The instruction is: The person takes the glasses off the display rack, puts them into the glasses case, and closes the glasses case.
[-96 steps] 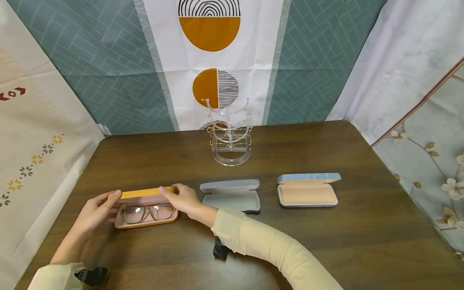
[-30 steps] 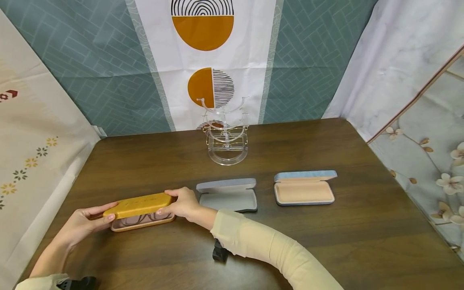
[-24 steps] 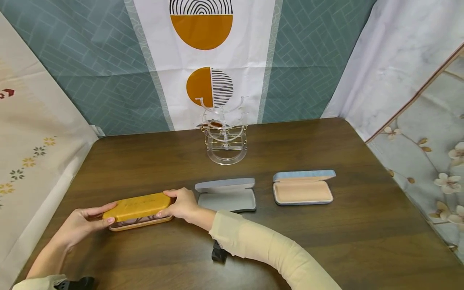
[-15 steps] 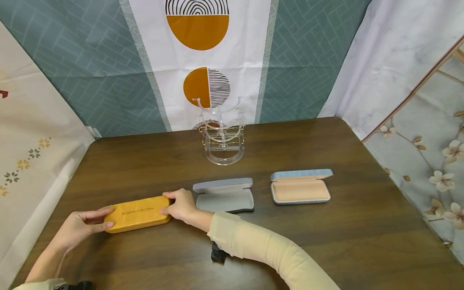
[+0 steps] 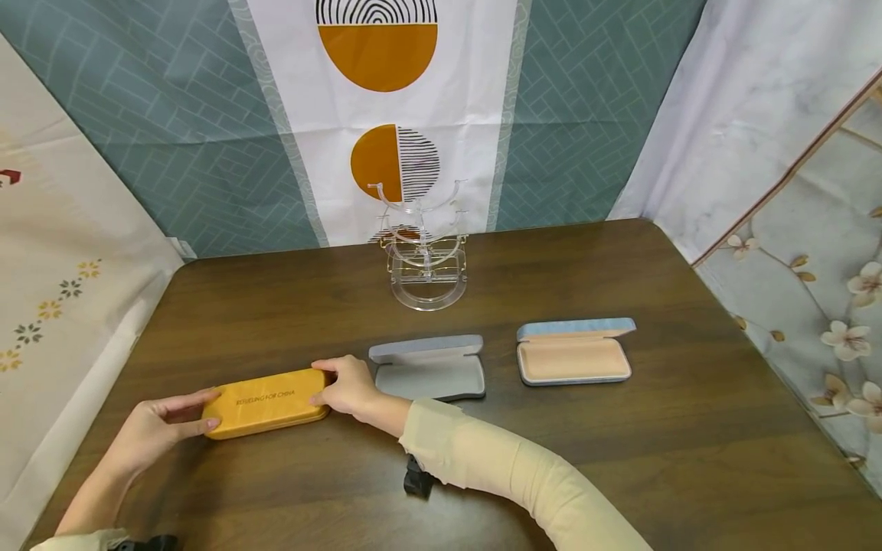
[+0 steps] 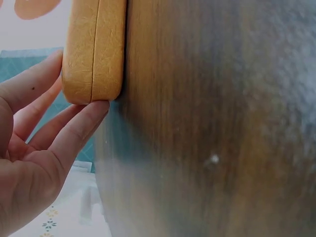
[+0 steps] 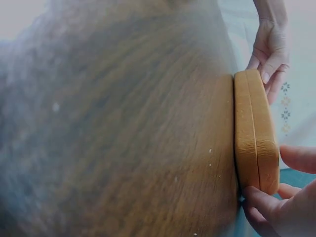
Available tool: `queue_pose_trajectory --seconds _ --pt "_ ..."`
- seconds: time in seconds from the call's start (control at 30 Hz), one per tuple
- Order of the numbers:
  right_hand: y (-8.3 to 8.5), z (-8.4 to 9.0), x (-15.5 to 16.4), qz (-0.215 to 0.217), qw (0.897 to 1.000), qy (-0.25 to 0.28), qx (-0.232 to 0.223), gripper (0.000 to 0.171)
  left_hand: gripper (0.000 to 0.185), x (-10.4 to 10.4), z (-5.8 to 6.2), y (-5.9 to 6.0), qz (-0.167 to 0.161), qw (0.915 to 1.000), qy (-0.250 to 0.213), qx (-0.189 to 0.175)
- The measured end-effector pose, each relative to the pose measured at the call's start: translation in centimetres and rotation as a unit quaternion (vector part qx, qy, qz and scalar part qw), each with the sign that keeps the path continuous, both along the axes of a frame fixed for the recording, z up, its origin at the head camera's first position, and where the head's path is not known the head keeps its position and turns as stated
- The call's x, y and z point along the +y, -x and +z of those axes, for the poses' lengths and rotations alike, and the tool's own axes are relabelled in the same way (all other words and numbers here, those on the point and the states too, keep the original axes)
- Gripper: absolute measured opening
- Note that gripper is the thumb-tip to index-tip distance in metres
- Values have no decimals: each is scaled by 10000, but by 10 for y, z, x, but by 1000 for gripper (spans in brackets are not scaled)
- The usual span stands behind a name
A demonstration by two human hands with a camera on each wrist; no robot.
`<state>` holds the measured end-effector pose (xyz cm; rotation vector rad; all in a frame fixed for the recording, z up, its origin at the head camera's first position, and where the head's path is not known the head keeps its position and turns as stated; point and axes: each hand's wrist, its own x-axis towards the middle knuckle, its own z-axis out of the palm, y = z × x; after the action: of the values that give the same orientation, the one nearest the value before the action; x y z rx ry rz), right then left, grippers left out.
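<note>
A yellow glasses case (image 5: pixel 269 403) with lettering on its lid lies closed on the table at the left in the head view. My left hand (image 5: pixel 148 434) holds its left end; in the left wrist view the fingertips (image 6: pixel 100 109) press that end near the lid seam. At the other end my right hand (image 5: pixel 347 389) grips the case by the corner, thumb on the lid. The right wrist view shows the seam along the case (image 7: pixel 255 133) fully closed, with my left hand at the far end. The eyeglasses inside are hidden by the lid.
A grey glasses case (image 5: pixel 430 376) stands open just right of my right hand. Farther right is an open blue case (image 5: pixel 573 360) with a peach lining. A clear display stand (image 5: pixel 429 295) is at the back of the wooden table (image 5: pixel 551 459), before a patterned curtain (image 5: pixel 572 115).
The yellow lid has come down from upright to fully closed, covering the eyeglasses. My left hand has shifted slightly left with the lid. The other cases have kept their places.
</note>
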<state>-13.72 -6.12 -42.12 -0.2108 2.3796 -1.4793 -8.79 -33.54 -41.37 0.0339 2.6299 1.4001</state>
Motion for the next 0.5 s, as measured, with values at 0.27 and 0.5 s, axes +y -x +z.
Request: queue_pose_trajectory --seconds 0.27,0.5 --pt "-1 7 2 -144 9989 428 -108 36 47 4 7 -3 330 9993 -106 -109" --pt "-3 18 6 -63 9981 609 -1 25 54 9 18 -4 252 9981 506 254"
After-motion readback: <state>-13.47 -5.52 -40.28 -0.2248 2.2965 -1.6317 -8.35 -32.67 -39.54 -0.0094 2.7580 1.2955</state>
